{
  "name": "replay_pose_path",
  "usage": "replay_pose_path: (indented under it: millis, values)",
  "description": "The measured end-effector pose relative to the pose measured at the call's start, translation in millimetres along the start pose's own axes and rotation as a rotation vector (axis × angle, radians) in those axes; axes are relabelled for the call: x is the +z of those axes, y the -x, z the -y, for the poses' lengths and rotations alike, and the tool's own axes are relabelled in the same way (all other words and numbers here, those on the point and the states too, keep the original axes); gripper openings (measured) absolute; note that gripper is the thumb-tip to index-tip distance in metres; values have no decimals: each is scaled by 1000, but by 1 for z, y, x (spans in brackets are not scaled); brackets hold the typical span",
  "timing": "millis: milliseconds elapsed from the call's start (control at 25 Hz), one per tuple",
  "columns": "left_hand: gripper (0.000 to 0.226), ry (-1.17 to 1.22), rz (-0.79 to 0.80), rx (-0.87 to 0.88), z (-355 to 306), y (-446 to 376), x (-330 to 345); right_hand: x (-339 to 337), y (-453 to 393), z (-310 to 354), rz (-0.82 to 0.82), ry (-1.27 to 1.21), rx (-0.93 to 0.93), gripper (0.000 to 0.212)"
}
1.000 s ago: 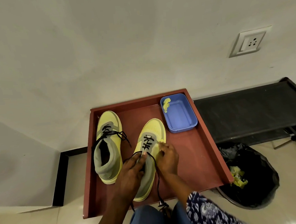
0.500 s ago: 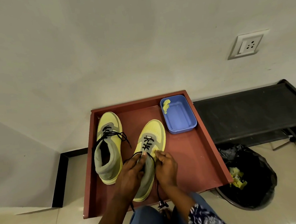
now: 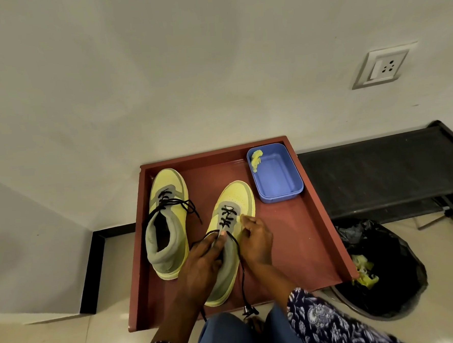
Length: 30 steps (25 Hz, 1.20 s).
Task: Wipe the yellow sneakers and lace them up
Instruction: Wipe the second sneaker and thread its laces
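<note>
Left hand (image 3: pixel 203 263) pinches the black shoelace (image 3: pixel 241 271) over the grey tongue of the right-side yellow sneaker (image 3: pixel 233 197). Right hand (image 3: pixel 257 239), fingers curled, grips that sneaker's side. Both sneakers sit in a red-brown rimmed tray (image 3: pixel 298 236).

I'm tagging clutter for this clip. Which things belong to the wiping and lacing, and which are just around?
In the job:
right sneaker
its black lace
left sneaker
left hand
right hand
blue tub with yellow wipe

Just around:
red tray
bin
wall socket
black rack
</note>
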<state>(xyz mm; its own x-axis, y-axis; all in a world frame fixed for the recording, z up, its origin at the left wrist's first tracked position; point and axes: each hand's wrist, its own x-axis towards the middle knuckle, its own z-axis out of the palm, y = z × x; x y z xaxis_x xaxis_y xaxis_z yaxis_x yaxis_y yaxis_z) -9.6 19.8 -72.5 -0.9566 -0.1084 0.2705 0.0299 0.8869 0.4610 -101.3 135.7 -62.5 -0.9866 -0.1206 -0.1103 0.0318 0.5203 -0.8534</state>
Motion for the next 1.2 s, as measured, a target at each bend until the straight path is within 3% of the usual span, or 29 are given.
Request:
replay_pose_path:
  millis: [360,560,880,1200]
  values:
    - [57,-19,-26,18,-3,-1,-2,4,58,-11,-124,-99,-178,36]
    - [58,-11,4,11,-4,-1,-4,12,31,-19,-209,-56,-22,31]
    - [54,-16,19,19,0,1,-4,-6,-31,-6,-57,-17,152,31]
    - [53,-3,12,7,0,0,-3,3,24,-13,-109,-80,173,31]
